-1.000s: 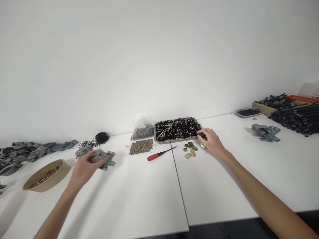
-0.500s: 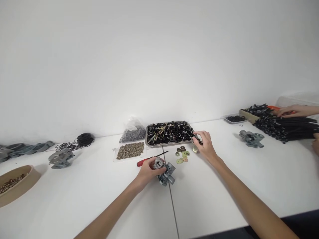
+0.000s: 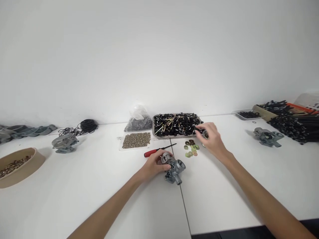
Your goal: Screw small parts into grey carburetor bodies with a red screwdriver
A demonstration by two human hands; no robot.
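My left hand [image 3: 156, 165] is wrapped round a grey metal casting [image 3: 175, 170] with tube-like openings, at the table's middle. My right hand [image 3: 210, 138] is at the right end of a metal tray [image 3: 159, 135] of black and brass parts, its thumb and fingertips close together on a small dark piece too small to make out. Partly hidden behind that hand is a small round container [image 3: 204, 134]. Between the hands lie several flat round washers [image 3: 193, 148], brown and yellow-green. A red-handled screwdriver [image 3: 151, 153] rests just behind my left hand.
Small brass pieces [image 3: 136, 140] and a clear bag [image 3: 139, 121] stand left of the tray. Further left are black rings [image 3: 89, 125], another casting [image 3: 65, 142] and a beige bowl [image 3: 37, 159]. At right are a casting [image 3: 267, 136], an O-ring tray [image 3: 249, 115] and black hoses [image 3: 294, 127].
The view has shifted, so the table things appear further right. My right hand has lifted from the small container to the tray's corner, fingertips closer together. The other person's hand has left view.
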